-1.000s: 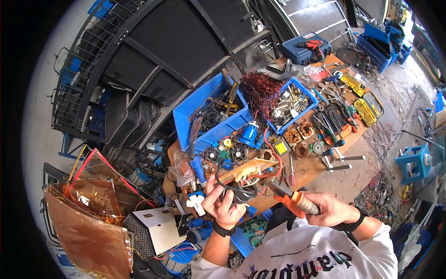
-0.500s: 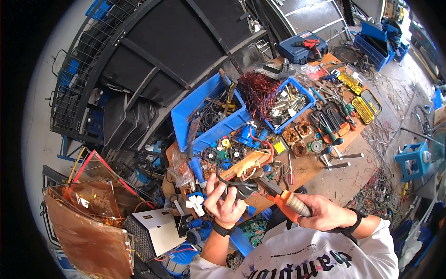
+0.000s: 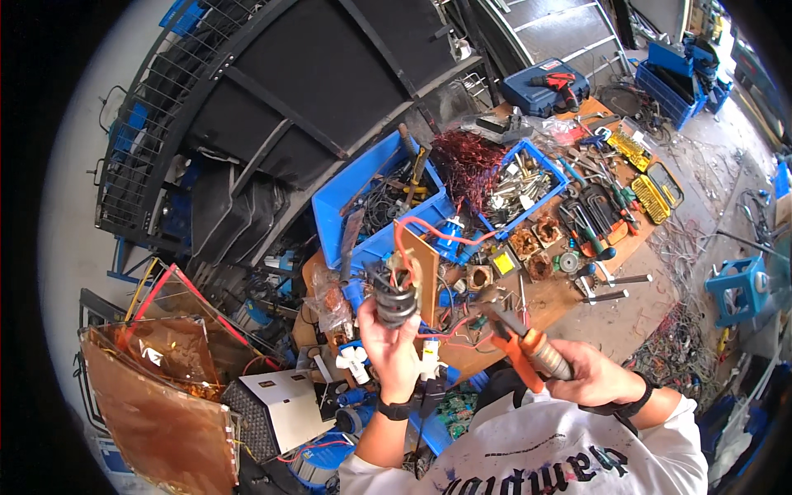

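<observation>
My left hand [image 3: 391, 355] is closed on a black coiled electrical part [image 3: 394, 304], held upright with a red wire [image 3: 431, 228] looping from it. An upright wooden board [image 3: 426, 289] is at its right side, joined or resting against it; which, I cannot tell. Lower right, my right hand [image 3: 590, 371] is closed round a tool with orange and worn grey handles [image 3: 528, 356], like pliers or cutters. Its metal head [image 3: 495, 305] is right of the coiled part, apart from it, over the bench.
The cluttered bench [image 3: 627, 252] holds a large blue crate [image 3: 334, 210] of tools and cable, a blue tray [image 3: 565, 177] of metal pieces, tangled wire [image 3: 462, 157], hand tools and a drill [image 3: 561, 87]. Brown panels [image 3: 153, 404] lean at left. A blue stool [image 3: 734, 293] stands at right.
My left hand has turned the coiled part and board upright and raised them, with the red wire rising. The tool in my right hand has shifted a little, its head now apart from the part.
</observation>
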{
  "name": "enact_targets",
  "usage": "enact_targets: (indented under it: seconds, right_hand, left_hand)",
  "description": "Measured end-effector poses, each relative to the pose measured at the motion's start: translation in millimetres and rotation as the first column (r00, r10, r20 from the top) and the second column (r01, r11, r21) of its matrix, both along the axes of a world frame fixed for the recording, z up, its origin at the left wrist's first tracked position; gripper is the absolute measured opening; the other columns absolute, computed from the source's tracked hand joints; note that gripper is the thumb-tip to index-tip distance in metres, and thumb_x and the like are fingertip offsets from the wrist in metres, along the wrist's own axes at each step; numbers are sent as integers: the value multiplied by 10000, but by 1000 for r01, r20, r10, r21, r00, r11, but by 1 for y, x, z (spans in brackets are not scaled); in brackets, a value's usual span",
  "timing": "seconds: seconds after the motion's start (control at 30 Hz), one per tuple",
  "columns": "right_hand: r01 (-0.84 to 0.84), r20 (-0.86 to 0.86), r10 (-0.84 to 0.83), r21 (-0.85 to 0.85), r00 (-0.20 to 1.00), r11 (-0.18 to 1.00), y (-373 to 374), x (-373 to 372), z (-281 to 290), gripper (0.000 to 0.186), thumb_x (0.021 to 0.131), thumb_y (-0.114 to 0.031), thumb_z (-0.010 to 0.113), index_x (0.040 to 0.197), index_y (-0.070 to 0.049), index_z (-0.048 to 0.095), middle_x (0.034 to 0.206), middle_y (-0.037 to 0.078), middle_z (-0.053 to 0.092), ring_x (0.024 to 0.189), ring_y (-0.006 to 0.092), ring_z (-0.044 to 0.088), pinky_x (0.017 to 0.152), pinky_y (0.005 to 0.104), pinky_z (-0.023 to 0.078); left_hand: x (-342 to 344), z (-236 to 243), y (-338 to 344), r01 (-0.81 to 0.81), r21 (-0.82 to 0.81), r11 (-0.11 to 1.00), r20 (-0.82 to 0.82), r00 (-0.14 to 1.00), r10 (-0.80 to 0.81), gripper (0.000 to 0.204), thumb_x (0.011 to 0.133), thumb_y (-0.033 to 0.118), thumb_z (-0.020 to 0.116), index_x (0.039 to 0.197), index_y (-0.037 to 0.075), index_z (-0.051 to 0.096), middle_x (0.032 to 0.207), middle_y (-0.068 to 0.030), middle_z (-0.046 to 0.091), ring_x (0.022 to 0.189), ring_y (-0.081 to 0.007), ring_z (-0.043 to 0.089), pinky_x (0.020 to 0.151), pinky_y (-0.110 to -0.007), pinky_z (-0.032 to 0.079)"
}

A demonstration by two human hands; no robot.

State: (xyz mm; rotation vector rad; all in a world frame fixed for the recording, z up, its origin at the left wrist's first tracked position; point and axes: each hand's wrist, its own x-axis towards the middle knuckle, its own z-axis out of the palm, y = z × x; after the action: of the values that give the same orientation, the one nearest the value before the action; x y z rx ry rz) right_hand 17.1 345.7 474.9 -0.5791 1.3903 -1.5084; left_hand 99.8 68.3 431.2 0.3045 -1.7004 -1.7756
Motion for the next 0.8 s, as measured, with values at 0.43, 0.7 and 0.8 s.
enact_targets:
  seconds: [0.43,0.7,0.8]
  right_hand:
    - [69,-7,-69,73,998,995,9,-3,-21,207,778,-8,584,983,-35,593,789,7,553,748,95,507,694,270,435]
    - [20,-22,-20,31,1000,999,1,-8,-18,242,768,-13,584,1010,-16,586,769,6,552,717,101,509,663,273,437]
    - [-20,-105,26,61,994,998,-5,-10,-12,187,767,-34,592,951,-19,559,716,26,527,670,120,505,618,307,429]
  left_hand:
    - [-4,9,-22,415,658,628,-143,888,-437,603,918,189,529,1476,106,317,1426,-158,455,1350,-446,378,1063,-599,392]
    - [-8,8,-15,455,709,539,-159,847,-507,640,974,505,456,1465,110,341,1397,-165,480,1307,-458,425,990,-623,447]
    - [-7,8,-9,371,675,637,-23,874,-485,629,996,547,355,1444,105,364,1361,-159,511,1253,-412,499,918,-579,520]
